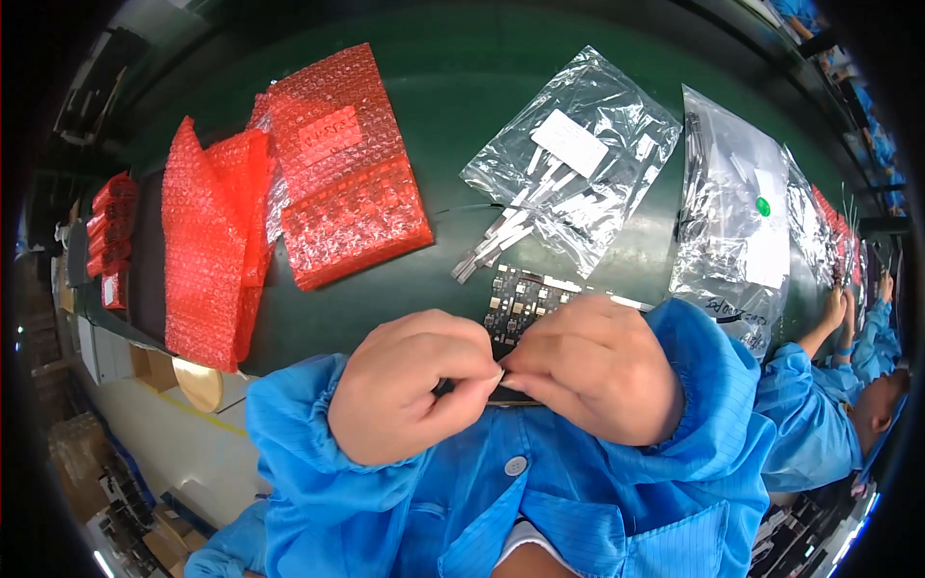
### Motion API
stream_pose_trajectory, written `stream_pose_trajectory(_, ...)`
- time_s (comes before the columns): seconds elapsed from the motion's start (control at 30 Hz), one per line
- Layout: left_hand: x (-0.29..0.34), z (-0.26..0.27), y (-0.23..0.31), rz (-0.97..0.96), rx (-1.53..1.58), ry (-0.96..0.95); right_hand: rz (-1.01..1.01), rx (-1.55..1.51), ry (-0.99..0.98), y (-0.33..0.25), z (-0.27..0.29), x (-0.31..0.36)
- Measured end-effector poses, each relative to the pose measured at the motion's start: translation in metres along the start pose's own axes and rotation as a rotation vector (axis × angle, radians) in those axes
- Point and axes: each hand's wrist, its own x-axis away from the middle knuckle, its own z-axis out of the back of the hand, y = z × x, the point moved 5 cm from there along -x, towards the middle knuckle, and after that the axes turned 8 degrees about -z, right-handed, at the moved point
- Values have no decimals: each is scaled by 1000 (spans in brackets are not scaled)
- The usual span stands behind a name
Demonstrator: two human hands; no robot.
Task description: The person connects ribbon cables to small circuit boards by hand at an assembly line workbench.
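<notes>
My left hand (414, 385) and my right hand (597, 366) meet at their fingertips just above the near edge of the bench. Both are closed in a pinch, thumb against forefinger. A tiny pale bit shows between the fingertips, too small to name. Beyond my hands a black circuit board panel (515, 306) with several small metal parts lies on the green bench; my right hand covers part of it. Farther off, an open clear plastic bag (617, 125) with a white label lies with thin white-and-grey strips (496, 236) sticking out toward me.
Red bubble-wrap packs (352, 183) and a loose red bubble-wrap sheet (207, 260) lie on the green bench (453, 116) at left. Another clear bag (737, 212) with a green dot lies at right. A co-worker in a blue sleeve (809, 385) sits close by on the right.
</notes>
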Motion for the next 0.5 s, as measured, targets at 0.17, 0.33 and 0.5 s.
stream_pose_trajectory(0.17, 17, -17, -35, 41, -394, 1, -526, 11, -98, 51, -16, 21)
stream_pose_trajectory(0.33, 44, -49, -67, -65, -719, -197, -786, 48, -192, 82, -36, 38)
stream_pose_trajectory(0.5, 45, -52, -71, -54, -703, -167, -804, 85, -161, 89, -49, 42)
